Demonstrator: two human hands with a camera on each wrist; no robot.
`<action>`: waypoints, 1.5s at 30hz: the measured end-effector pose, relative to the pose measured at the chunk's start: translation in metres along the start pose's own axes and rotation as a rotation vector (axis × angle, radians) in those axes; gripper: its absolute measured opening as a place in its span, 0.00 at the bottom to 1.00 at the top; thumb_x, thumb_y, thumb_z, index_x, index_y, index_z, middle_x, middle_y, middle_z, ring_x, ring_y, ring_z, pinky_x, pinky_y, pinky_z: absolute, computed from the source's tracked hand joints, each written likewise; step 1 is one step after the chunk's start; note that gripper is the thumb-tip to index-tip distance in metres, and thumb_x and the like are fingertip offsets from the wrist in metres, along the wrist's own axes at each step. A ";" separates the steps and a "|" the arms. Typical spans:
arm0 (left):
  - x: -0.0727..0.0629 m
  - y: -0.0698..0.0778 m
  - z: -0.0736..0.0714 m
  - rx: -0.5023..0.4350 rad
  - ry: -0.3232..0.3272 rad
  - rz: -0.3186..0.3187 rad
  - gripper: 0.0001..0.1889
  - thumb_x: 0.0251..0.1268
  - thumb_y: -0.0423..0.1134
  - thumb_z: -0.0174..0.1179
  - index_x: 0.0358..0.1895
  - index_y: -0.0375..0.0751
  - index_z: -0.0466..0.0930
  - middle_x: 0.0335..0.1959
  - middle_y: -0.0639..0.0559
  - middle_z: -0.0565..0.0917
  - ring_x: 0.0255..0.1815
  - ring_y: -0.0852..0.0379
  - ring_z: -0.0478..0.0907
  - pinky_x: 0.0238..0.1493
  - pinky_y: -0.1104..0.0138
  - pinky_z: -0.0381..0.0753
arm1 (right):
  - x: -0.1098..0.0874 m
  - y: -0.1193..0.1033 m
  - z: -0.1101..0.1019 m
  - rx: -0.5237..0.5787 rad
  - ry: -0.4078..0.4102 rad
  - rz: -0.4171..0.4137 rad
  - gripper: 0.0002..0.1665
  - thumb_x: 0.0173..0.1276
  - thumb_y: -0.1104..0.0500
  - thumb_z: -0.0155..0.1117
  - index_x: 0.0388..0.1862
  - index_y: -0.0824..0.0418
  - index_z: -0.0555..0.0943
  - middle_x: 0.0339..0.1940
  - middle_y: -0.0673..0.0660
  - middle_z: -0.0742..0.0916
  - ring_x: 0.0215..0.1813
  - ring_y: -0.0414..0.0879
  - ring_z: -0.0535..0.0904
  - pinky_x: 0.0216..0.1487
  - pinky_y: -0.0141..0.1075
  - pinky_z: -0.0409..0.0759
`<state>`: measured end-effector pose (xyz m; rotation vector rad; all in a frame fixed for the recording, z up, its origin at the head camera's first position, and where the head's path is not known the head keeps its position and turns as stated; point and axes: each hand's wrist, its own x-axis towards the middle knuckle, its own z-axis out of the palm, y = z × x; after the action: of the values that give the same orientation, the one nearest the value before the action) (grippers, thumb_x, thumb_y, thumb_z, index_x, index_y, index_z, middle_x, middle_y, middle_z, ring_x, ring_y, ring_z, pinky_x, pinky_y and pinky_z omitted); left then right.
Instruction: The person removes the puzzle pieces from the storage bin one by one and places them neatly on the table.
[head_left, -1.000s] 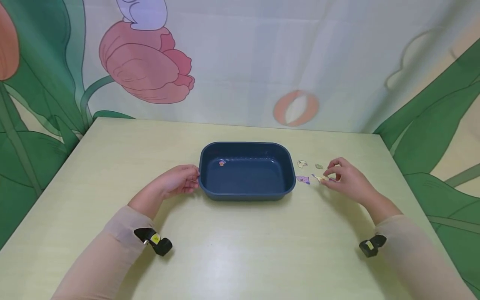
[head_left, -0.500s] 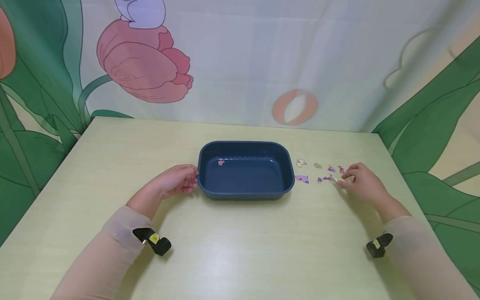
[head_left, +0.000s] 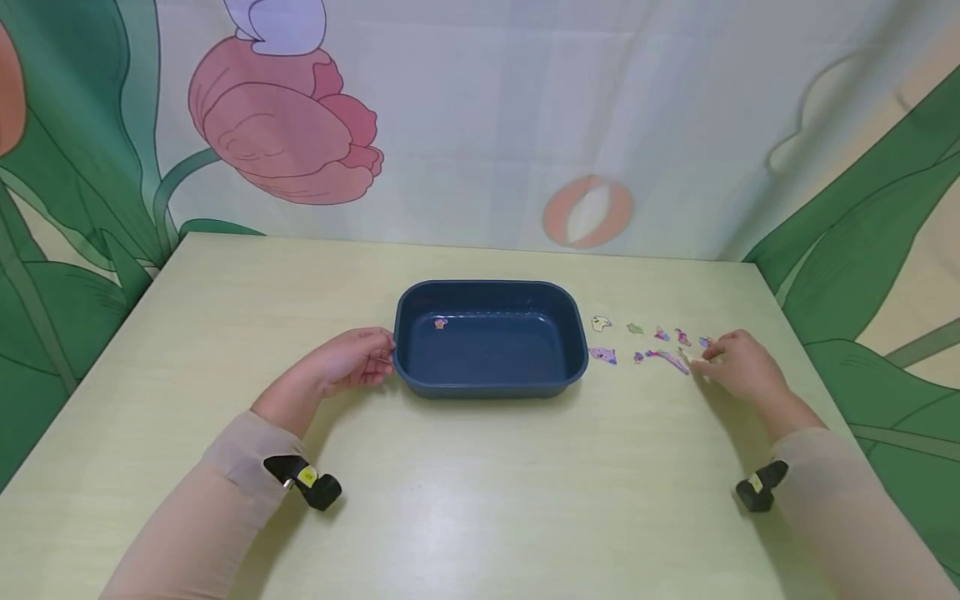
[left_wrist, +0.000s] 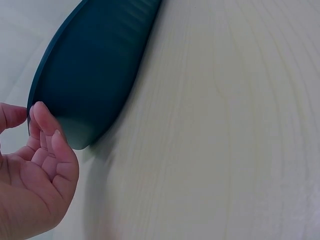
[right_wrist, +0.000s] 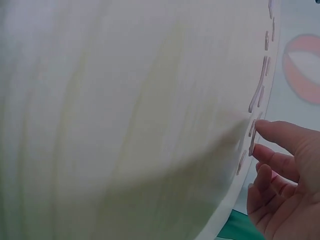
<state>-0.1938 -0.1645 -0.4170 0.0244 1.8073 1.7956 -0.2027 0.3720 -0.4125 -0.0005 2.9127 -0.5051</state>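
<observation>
My left hand (head_left: 356, 360) pinches the rim at the left end of a dark blue rectangular tub (head_left: 491, 390), thumb on one side and fingertips on the other in the left wrist view. In the tub's far left part lies a small orange sticker (head_left: 441, 323). Right of the tub, my right hand (head_left: 746, 367) pinches a small cream sticker (head_left: 693, 358) between thumb and index finger, low over the table. Around it lie flat stickers: a long purple one (head_left: 671, 360), a purple one (head_left: 603, 356) by the tub, a white one (head_left: 601, 323) and a green one (head_left: 635, 328).
More small pink and purple stickers (head_left: 662, 333) form a back row, the rightmost partly covered by the right hand. The pale wooden table (head_left: 480, 483) ends at a printed curtain (head_left: 465, 125) behind. A black camera sits on each wrist.
My right hand has moved right, away from the tub, with the cream sticker, uncovering several pink and purple stickers. The left hand stays at the tub's rim.
</observation>
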 end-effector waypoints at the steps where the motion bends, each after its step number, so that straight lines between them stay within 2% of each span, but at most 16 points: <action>1: 0.000 0.000 0.000 0.000 0.000 0.001 0.07 0.67 0.33 0.41 0.33 0.40 0.68 0.24 0.52 0.75 0.26 0.61 0.74 0.29 0.72 0.75 | 0.000 0.000 0.000 -0.001 0.000 0.002 0.21 0.63 0.54 0.62 0.41 0.74 0.78 0.51 0.75 0.68 0.53 0.69 0.65 0.55 0.60 0.63; 5: -0.001 0.001 0.000 0.001 0.000 0.002 0.06 0.67 0.33 0.41 0.34 0.39 0.68 0.25 0.52 0.75 0.26 0.61 0.74 0.29 0.72 0.75 | 0.002 0.003 0.003 -0.003 0.005 0.003 0.21 0.62 0.53 0.62 0.40 0.74 0.78 0.50 0.75 0.69 0.52 0.69 0.65 0.54 0.60 0.64; 8: -0.002 0.001 -0.001 0.002 0.004 0.002 0.06 0.67 0.33 0.41 0.34 0.39 0.67 0.25 0.53 0.75 0.26 0.61 0.74 0.29 0.72 0.75 | 0.003 0.005 0.003 0.025 0.033 -0.014 0.24 0.64 0.52 0.61 0.44 0.74 0.78 0.52 0.75 0.68 0.53 0.69 0.66 0.55 0.60 0.64; 12: -0.002 0.002 -0.001 0.005 0.007 0.003 0.06 0.66 0.33 0.41 0.34 0.39 0.68 0.25 0.52 0.75 0.26 0.61 0.74 0.29 0.72 0.75 | 0.002 0.002 0.000 0.145 0.096 -0.056 0.25 0.69 0.51 0.56 0.52 0.72 0.76 0.57 0.72 0.69 0.52 0.66 0.69 0.50 0.57 0.68; 17: -0.002 0.002 -0.002 0.006 -0.006 0.002 0.06 0.66 0.33 0.41 0.34 0.39 0.68 0.25 0.52 0.75 0.26 0.61 0.74 0.30 0.72 0.75 | -0.001 -0.015 -0.003 0.334 0.114 -0.076 0.29 0.68 0.45 0.56 0.58 0.65 0.74 0.60 0.66 0.71 0.49 0.56 0.70 0.41 0.42 0.73; 21: 0.000 0.002 -0.003 0.005 -0.013 0.009 0.06 0.67 0.33 0.41 0.35 0.39 0.68 0.26 0.52 0.75 0.27 0.61 0.74 0.30 0.72 0.75 | 0.000 -0.038 -0.001 0.433 0.099 -0.080 0.33 0.65 0.42 0.58 0.62 0.60 0.72 0.59 0.62 0.74 0.45 0.51 0.69 0.36 0.34 0.73; 25: 0.000 0.002 -0.003 0.009 -0.004 0.006 0.06 0.68 0.34 0.41 0.36 0.39 0.67 0.26 0.52 0.75 0.27 0.61 0.74 0.30 0.72 0.75 | 0.006 -0.064 0.005 0.503 0.075 -0.097 0.34 0.63 0.40 0.60 0.62 0.57 0.73 0.54 0.59 0.77 0.43 0.51 0.70 0.34 0.34 0.75; 30: 0.000 0.001 -0.002 0.003 -0.001 0.004 0.06 0.68 0.34 0.41 0.35 0.40 0.68 0.26 0.52 0.75 0.26 0.62 0.74 0.30 0.72 0.75 | 0.013 -0.098 0.014 0.567 0.051 -0.182 0.32 0.62 0.42 0.62 0.60 0.56 0.74 0.49 0.57 0.79 0.40 0.52 0.72 0.31 0.35 0.76; 34: -0.001 0.001 -0.002 -0.001 -0.002 0.002 0.06 0.68 0.34 0.41 0.35 0.40 0.68 0.25 0.53 0.75 0.26 0.62 0.74 0.29 0.72 0.75 | 0.017 -0.124 0.020 0.607 0.028 -0.261 0.28 0.63 0.46 0.63 0.59 0.58 0.76 0.46 0.57 0.79 0.39 0.55 0.73 0.25 0.34 0.71; 39: -0.001 0.001 -0.003 0.014 -0.008 0.010 0.06 0.68 0.33 0.42 0.34 0.39 0.68 0.25 0.52 0.75 0.26 0.62 0.74 0.30 0.72 0.75 | 0.012 -0.166 0.019 0.645 -0.017 -0.328 0.22 0.65 0.56 0.63 0.56 0.63 0.77 0.46 0.59 0.80 0.39 0.55 0.73 0.26 0.30 0.71; 43: 0.000 -0.001 -0.003 0.021 -0.011 0.013 0.06 0.67 0.32 0.43 0.34 0.39 0.69 0.25 0.51 0.75 0.26 0.61 0.74 0.30 0.72 0.75 | 0.003 -0.201 0.017 0.609 -0.020 -0.418 0.19 0.64 0.63 0.62 0.53 0.68 0.78 0.42 0.62 0.80 0.36 0.53 0.72 0.28 0.30 0.70; 45: 0.000 -0.002 -0.003 0.021 -0.008 0.012 0.06 0.67 0.32 0.43 0.33 0.39 0.69 0.25 0.51 0.75 0.26 0.61 0.74 0.30 0.72 0.75 | 0.005 -0.214 0.021 0.593 -0.022 -0.461 0.18 0.64 0.64 0.62 0.52 0.69 0.78 0.42 0.62 0.81 0.37 0.51 0.73 0.35 0.33 0.71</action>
<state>-0.1947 -0.1673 -0.4189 0.0503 1.8235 1.7825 -0.2104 0.1632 -0.3615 -0.5938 2.6130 -1.4040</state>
